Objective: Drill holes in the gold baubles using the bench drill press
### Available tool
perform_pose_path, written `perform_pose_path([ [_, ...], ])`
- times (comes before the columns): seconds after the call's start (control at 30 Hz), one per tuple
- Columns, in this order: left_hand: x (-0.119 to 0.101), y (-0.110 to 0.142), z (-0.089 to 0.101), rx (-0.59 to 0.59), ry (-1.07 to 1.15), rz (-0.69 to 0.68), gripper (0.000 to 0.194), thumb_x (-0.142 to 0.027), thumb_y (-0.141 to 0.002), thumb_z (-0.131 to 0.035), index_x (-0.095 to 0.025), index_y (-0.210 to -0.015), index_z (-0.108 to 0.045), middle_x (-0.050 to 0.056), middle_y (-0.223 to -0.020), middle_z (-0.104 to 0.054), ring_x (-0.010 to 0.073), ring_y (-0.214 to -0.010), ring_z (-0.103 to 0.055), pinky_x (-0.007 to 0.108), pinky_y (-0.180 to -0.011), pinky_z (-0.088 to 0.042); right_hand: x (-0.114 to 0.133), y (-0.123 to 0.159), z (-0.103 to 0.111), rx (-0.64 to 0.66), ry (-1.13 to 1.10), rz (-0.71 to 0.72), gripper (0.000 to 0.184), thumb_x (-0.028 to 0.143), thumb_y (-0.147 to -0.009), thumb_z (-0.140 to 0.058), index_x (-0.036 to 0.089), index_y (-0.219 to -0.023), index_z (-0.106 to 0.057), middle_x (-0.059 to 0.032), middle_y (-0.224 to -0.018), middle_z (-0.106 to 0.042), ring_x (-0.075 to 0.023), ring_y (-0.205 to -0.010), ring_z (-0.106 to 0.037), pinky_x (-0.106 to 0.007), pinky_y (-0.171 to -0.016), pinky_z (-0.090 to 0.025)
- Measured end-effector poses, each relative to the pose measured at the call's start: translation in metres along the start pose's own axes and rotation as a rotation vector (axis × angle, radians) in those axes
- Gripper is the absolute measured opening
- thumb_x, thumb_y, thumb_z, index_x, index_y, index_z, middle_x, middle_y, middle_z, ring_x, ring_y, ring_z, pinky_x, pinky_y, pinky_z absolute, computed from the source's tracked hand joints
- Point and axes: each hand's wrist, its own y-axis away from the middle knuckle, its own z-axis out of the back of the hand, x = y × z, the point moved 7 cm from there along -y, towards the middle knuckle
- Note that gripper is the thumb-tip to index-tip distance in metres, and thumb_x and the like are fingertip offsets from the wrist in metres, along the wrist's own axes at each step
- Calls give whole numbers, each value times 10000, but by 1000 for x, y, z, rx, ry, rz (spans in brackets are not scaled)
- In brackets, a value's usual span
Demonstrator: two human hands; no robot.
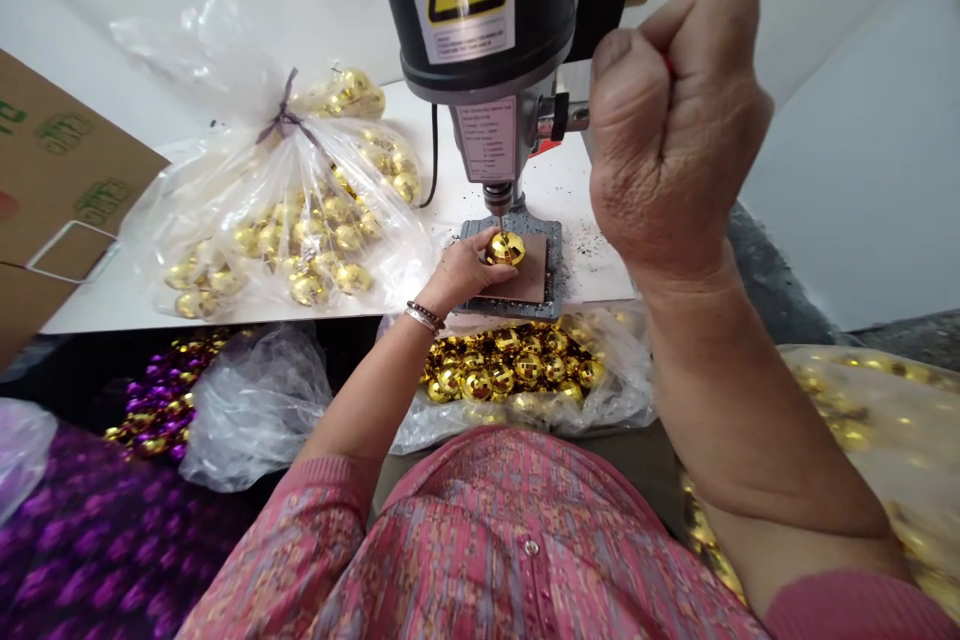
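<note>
A bench drill press [484, 135] stands on the white table. Its thin bit points straight down onto a shiny gold faceted ball [505, 248], and the tip appears to meet the top of the ball. My left hand [469, 270] pinches the ball between thumb and fingers, steadying it on a brown board [525, 275] over the grey base plate [555, 265]. At the upper right, my right hand [675, 130] is closed in a fist around the drill press's feed lever, which it mostly hides; a speck of red shows between the fingers.
Tied clear bags of gold balls [307, 240] lie left on the table. An open bag of gold balls [517, 365] sits before my lap. A cardboard box [67, 180], purple balls [154, 390] and another bag [870, 420] flank me. Dark shavings surround the base.
</note>
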Motion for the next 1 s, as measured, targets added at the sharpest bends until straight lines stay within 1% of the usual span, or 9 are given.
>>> perform_pose_path([
  [0.1,1,0,-1,-5,-14,3,586,-258,-697,-837,-177,-1268,-730,35,-966,-757,179,-867,-639,288,-836,-504,0,5,2,12,76,26,228,382,-906,-392,214,-826,-260,9,-759,-342,-59,-693,-383,-194,-746,-390],
  [0.23,1,1,-1,-14,7,-17,577,-236,-686,-839,-194,-1252,-732,18,-943,-763,171,-852,-640,278,-818,-498,3,13,4,17,202,155,137,266,-797,-393,202,-780,-272,19,-691,-296,-55,-609,-300,-203,-634,-312],
  [0.3,2,1,-1,-24,13,-20,592,-233,-677,-845,-203,-1257,-730,18,-959,-767,172,-863,-646,278,-823,-500,3,18,4,16,217,195,119,244,-780,-399,199,-764,-289,16,-684,-305,-60,-605,-303,-215,-623,-309],
  [0.43,5,0,-1,-34,3,-6,631,-261,-674,-852,-210,-1289,-719,25,-1000,-773,174,-866,-652,284,-832,-510,-1,28,5,1,222,239,90,238,-856,-408,191,-780,-393,3,-713,-403,-74,-643,-385,-224,-656,-369],
  [0.57,7,0,-4,-1,-2,-4,643,-287,-703,-838,-213,-1328,-703,22,-1029,-779,168,-868,-658,273,-832,-513,-7,39,4,-29,251,299,185,284,-956,-384,183,-868,-512,-12,-745,-479,-92,-654,-431,-249,-670,-408],
  [0.67,7,1,-5,20,-21,26,678,-304,-732,-819,-218,-1388,-669,10,-1045,-776,171,-894,-669,265,-835,-509,-14,47,3,-49,254,304,239,347,-988,-382,187,-885,-528,-17,-742,-479,-103,-651,-431,-267,-676,-424],
  [0.8,7,2,-4,16,-34,47,737,-298,-733,-818,-212,-1441,-631,11,-1084,-773,175,-931,-672,265,-874,-506,-27,53,1,-55,286,262,283,407,-995,-393,190,-886,-537,-26,-776,-503,-110,-713,-478,-276,-723,-444],
  [0.87,8,2,-5,23,-21,50,754,-296,-732,-817,-199,-1453,-620,23,-1101,-770,181,-941,-673,273,-891,-509,-32,56,0,-71,291,263,290,421,-1000,-390,197,-901,-545,-26,-785,-506,-113,-738,-490,-277,-730,-434],
  [1.0,10,1,-7,29,9,1,665,-299,-736,-814,-208,-1380,-673,20,-1070,-770,198,-945,-681,293,-890,-517,-39,65,0,-138,196,295,246,391,-1012,-394,212,-934,-542,-16,-788,-482,-108,-745,-482,-270,-726,-396],
])
